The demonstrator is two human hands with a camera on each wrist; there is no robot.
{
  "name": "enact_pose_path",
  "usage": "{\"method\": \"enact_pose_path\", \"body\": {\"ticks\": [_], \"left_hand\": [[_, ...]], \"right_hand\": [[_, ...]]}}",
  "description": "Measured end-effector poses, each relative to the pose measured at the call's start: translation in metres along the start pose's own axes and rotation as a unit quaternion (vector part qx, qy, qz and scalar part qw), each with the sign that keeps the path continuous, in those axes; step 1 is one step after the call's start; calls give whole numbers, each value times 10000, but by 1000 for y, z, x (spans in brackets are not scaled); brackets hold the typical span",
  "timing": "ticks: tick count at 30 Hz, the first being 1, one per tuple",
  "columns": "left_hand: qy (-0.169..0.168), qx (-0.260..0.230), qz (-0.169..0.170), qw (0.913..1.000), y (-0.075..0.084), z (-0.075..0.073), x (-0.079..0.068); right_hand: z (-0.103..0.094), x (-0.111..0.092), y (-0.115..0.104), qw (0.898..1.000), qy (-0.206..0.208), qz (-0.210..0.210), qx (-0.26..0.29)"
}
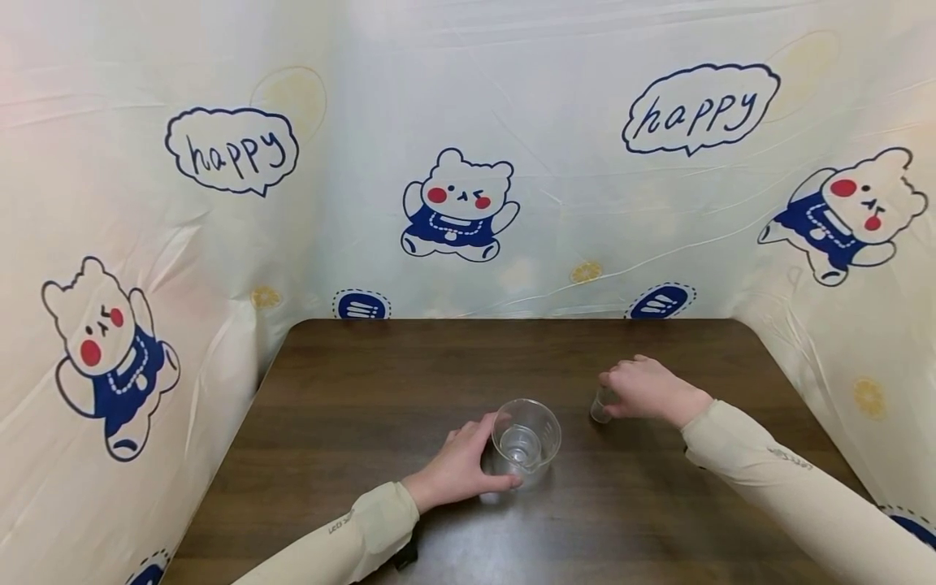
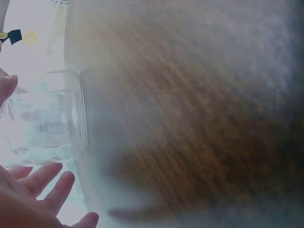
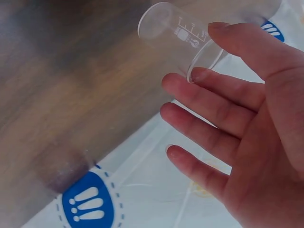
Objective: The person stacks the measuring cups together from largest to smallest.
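A large clear glass beaker [image 1: 544, 447] stands upright on the table, and what looks like a smaller glass vessel [image 1: 521, 444] is inside it. My left hand [image 1: 459, 465] holds the large beaker from its left side, thumb at the front and fingers behind. In the left wrist view, the left hand's fingers [image 2: 54, 187] spread beside the beaker [image 2: 42, 123]. To the right, my right hand [image 1: 651, 392] pinches a small clear beaker [image 1: 601, 406] by its rim. White markings show on this small beaker [image 3: 175, 35] in the right wrist view, between thumb and forefinger.
A dark brown wooden table [image 1: 380, 374] with rounded far corners lies under both hands. Pale cloth [image 1: 570, 187] printed with cartoon bears and "happy" bubbles hangs round its back and sides.
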State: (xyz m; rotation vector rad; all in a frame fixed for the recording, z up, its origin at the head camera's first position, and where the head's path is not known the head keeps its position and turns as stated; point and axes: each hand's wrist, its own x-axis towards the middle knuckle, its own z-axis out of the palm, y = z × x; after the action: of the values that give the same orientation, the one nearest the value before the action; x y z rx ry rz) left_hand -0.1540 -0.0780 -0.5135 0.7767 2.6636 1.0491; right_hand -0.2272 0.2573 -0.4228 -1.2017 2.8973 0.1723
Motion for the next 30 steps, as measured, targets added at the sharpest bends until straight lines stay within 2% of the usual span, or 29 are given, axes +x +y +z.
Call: {"method": "enact_pose_path", "body": {"ticks": [15,30], "left_hand": [[8,-21,29,10000,2,-1,-1],[69,8,18,10000,1,1,-1]], "right_hand": [[-34,0,-26,9981,333,-373,-350],[-57,4,-44,9927,725,-722,-638]]}}
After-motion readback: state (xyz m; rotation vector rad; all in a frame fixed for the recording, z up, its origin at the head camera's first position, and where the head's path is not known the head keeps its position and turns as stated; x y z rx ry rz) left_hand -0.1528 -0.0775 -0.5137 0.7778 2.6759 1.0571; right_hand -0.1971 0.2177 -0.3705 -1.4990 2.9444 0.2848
